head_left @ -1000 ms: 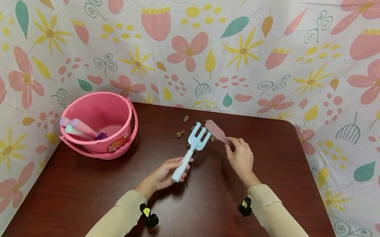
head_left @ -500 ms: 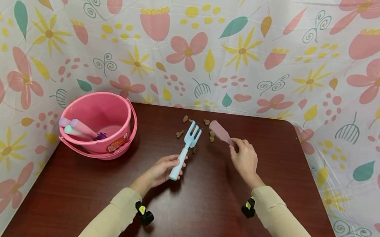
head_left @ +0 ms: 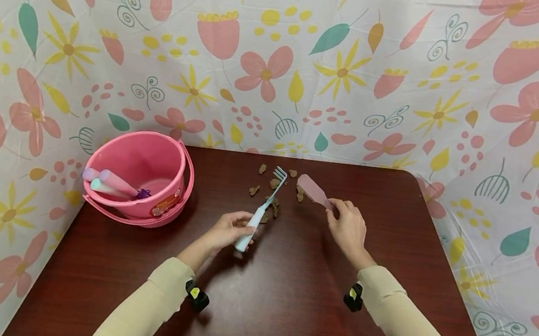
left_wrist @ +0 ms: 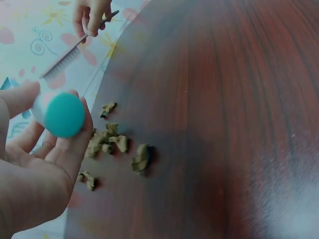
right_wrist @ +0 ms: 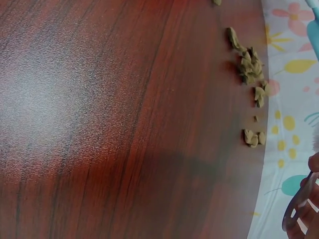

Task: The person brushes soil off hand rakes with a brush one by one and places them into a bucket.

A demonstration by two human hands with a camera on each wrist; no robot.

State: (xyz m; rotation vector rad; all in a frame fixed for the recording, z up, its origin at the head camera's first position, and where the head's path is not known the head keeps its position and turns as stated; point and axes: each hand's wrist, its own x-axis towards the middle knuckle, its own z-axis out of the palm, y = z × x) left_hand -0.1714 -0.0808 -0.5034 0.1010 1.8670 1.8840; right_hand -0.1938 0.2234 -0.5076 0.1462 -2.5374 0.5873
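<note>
My left hand [head_left: 223, 233] grips a light blue hand fork [head_left: 255, 223] by its handle, its prongs raised toward the back of the table and turned nearly edge-on. In the left wrist view the round turquoise end of the handle faces the camera. My right hand [head_left: 348, 228] pinches the dark handle of a pink brush [head_left: 313, 189], whose bristles [left_wrist: 65, 60] point downward in the left wrist view. Between and beneath both tools lie several brown, crumpled pieces [head_left: 275, 184] on the table; a few are partly hidden by the fork and brush.
A pink bucket [head_left: 126, 147] with its handle lowered stands at the back left, with several pastel-handled tools [head_left: 120, 182] inside. The dark wooden table [head_left: 285, 301] meets a floral cloth [head_left: 260, 112] behind and at the sides.
The hand fork has moved left and turned from showing its broad face to nearly edge-on, uncovering more brown pieces. The brush shifted slightly right, away from the fork, then stayed about still.
</note>
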